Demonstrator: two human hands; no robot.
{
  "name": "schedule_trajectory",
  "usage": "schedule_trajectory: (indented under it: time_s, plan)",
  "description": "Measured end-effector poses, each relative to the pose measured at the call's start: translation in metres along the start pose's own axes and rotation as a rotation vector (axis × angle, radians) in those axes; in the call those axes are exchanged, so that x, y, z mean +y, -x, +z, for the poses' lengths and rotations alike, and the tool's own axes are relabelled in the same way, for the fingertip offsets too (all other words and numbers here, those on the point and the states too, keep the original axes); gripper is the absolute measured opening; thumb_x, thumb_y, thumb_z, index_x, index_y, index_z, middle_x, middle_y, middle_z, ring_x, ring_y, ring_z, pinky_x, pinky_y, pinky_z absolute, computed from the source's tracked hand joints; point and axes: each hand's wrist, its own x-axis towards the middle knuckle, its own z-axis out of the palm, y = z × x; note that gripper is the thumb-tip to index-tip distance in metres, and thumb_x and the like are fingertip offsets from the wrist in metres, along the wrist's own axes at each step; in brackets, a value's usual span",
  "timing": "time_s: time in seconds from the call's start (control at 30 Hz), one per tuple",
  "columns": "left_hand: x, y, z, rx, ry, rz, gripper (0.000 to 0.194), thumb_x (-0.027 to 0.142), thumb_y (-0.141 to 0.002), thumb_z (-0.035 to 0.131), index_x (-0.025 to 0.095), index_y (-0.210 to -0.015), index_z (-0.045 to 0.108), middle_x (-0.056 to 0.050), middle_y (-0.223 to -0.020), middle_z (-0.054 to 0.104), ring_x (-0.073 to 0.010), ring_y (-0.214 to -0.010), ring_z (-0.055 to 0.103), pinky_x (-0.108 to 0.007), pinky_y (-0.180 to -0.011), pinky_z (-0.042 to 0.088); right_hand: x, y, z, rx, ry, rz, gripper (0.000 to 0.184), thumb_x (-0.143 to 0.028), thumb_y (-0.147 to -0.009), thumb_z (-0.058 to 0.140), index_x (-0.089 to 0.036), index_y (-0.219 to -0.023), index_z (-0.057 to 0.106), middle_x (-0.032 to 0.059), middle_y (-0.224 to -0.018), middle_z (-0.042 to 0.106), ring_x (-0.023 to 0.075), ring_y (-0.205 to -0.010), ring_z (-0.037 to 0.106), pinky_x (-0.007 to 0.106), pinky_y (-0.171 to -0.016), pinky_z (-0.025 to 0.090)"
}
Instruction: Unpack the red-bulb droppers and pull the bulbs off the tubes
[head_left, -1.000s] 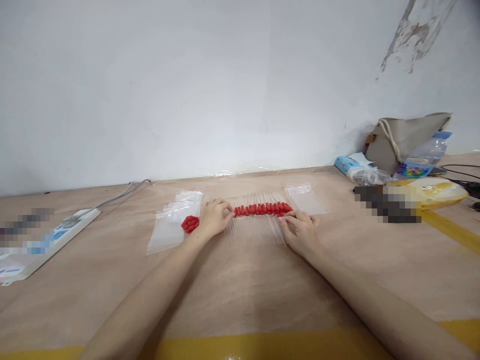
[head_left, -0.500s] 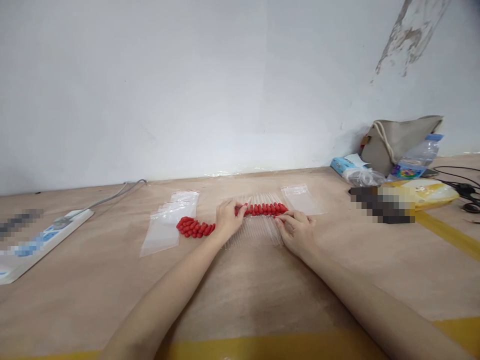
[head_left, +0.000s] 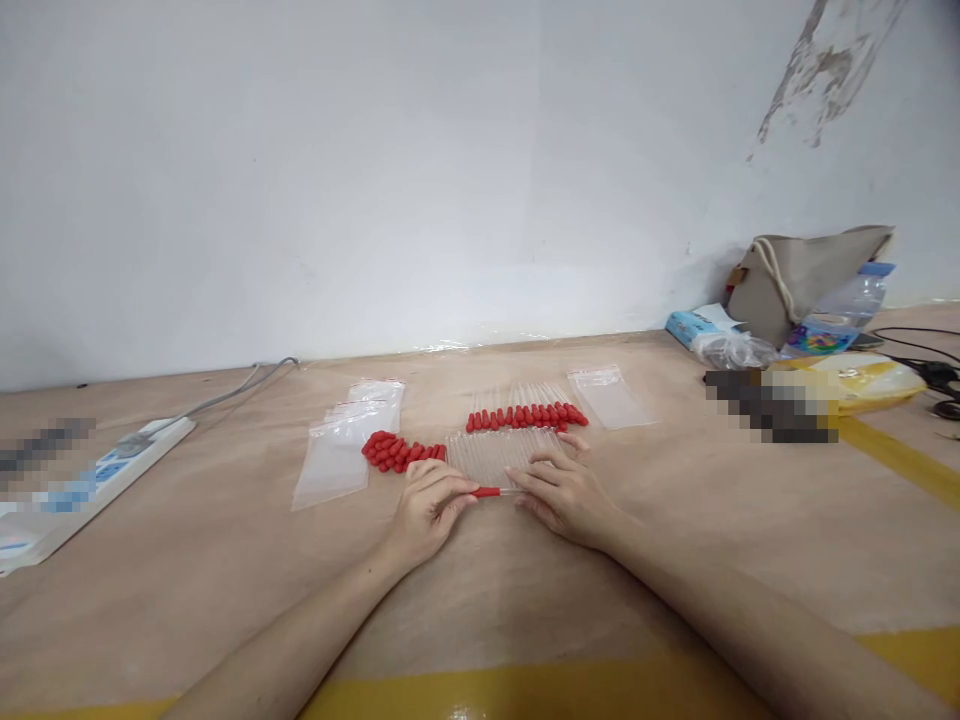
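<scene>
My left hand (head_left: 431, 508) pinches a red rubber dropper bulb (head_left: 490, 491) between thumb and fingers. My right hand (head_left: 564, 492) grips the clear dropper tube (head_left: 510, 491) that lines up with the bulb's right end; whether the tube sits inside the bulb I cannot tell. Just behind both hands lies a row of clear thin tubes (head_left: 487, 455). Farther back, droppers with red bulbs (head_left: 525, 415) lie side by side, their tubes pointing to the wall. Left of the tubes is a pile of loose red bulbs (head_left: 394, 452), partly hidden by my left hand.
Clear zip bags lie at left (head_left: 330, 462) and right (head_left: 613, 398) of the droppers. A white power strip (head_left: 161, 438) is at far left. At right are a tissue pack (head_left: 694, 328), a grey bag (head_left: 817, 275), a plastic bottle (head_left: 855, 300) and a yellow packet (head_left: 877, 385).
Both hands have come back from the row of red-bulbed droppers toward me. They now hold a bulb and a tube end to end in front of the clear tubes.
</scene>
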Motion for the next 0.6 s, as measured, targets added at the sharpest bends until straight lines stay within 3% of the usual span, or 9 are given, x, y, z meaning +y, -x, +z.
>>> schedule_trajectory:
  time_s: [0.23, 0.4, 0.6]
  plan:
    - [0.011, -0.004, 0.004, -0.077, -0.08, 0.034, 0.022, 0.031, -0.081, 0.056, 0.022, -0.1, 0.06, -0.003, -0.093, 0.064, -0.0175, -0.088, 0.051, -0.035, -0.083, 0.031, -0.004, 0.0, 0.006, -0.026, -0.021, -0.002, 0.016, -0.026, -0.085, 0.048, -0.023, -0.091, 0.063, -0.002, -0.062, 0.057, 0.0119, -0.068, 0.047, 0.04, -0.091, 0.023]
    - [0.014, -0.003, 0.011, -0.131, -0.141, 0.068, 0.015, 0.028, -0.085, 0.05, 0.019, -0.082, 0.062, 0.0, -0.069, 0.063, -0.0136, -0.07, 0.049, -0.033, -0.076, 0.029, -0.008, 0.001, 0.005, -0.026, -0.059, -0.05, 0.015, -0.024, -0.085, 0.048, -0.022, -0.084, 0.062, -0.0026, -0.059, 0.056, 0.0112, -0.066, 0.045, 0.038, -0.087, 0.023]
    - [0.014, -0.001, 0.005, -0.185, -0.162, 0.08, 0.024, 0.028, -0.087, 0.046, 0.017, -0.07, 0.059, 0.0, -0.062, 0.06, -0.0133, -0.065, 0.045, -0.032, -0.071, 0.028, -0.008, 0.005, 0.004, 0.008, -0.066, -0.106, 0.015, -0.021, -0.084, 0.049, -0.022, -0.093, 0.06, -0.0047, -0.059, 0.056, 0.0101, -0.066, 0.045, 0.036, -0.084, 0.023]
